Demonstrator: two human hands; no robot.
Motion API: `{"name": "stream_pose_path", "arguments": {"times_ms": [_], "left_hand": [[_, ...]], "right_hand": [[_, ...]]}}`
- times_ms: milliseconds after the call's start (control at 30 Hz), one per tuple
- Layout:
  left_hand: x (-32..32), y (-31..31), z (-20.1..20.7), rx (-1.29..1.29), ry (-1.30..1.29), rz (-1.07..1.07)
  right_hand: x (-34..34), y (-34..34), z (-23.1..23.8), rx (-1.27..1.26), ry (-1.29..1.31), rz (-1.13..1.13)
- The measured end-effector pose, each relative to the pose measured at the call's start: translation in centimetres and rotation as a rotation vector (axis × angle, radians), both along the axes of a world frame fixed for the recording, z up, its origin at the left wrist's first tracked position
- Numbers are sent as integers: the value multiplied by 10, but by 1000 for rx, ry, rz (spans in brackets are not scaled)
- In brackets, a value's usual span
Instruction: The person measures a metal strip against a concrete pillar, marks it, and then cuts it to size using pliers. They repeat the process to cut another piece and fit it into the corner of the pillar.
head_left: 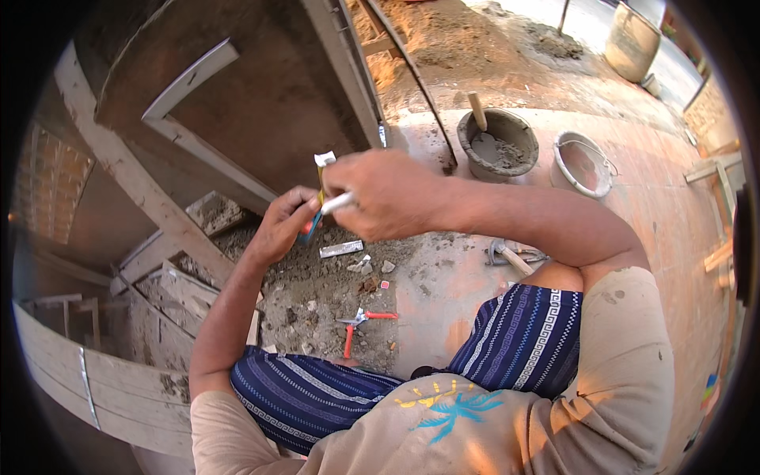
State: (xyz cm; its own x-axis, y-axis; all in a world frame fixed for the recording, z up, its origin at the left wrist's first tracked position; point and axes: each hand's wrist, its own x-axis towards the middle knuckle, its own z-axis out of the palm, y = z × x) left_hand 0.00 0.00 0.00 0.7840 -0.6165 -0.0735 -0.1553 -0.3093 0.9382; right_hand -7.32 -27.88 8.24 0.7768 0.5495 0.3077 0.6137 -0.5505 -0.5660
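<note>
My left hand (279, 226) is closed around a small blue and red object (309, 229) with a yellow strip, which looks like a tape measure, partly hidden by my fingers. Close against it, my right hand (388, 194) is bent inward, blurred, its fingers curled on a white pen-like stick (339, 203). A short shiny metal piece (324, 159) pokes up above both hands; which hand holds it is unclear. On the gritty ground below lie a silver metal strip (341, 249) and red-handled snips (360, 319), their handles spread apart.
A hammer (511, 257) lies beside my right knee. Farther off stand a mortar bucket (522, 169) with a wooden-handled tool and a pale bucket (603, 184). Wooden frames (150, 186) and boards crowd the left. A large drum (632, 43) stands far right, past a sand heap (467, 39).
</note>
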Motion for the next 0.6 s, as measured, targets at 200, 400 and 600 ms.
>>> {"name": "stream_pose_path", "arguments": {"times_ms": [200, 400, 600], "left_hand": [[-21, 14, -56, 315, 676, -186], [-6, 51, -96, 1024, 462, -493], [-14, 67, -105, 1109, 427, -423]], "right_hand": [[-32, -4, -92, -619, 366, 426], [-53, 2, -154, -909, 440, 715], [-45, -2, -141, -776, 379, 661]]}}
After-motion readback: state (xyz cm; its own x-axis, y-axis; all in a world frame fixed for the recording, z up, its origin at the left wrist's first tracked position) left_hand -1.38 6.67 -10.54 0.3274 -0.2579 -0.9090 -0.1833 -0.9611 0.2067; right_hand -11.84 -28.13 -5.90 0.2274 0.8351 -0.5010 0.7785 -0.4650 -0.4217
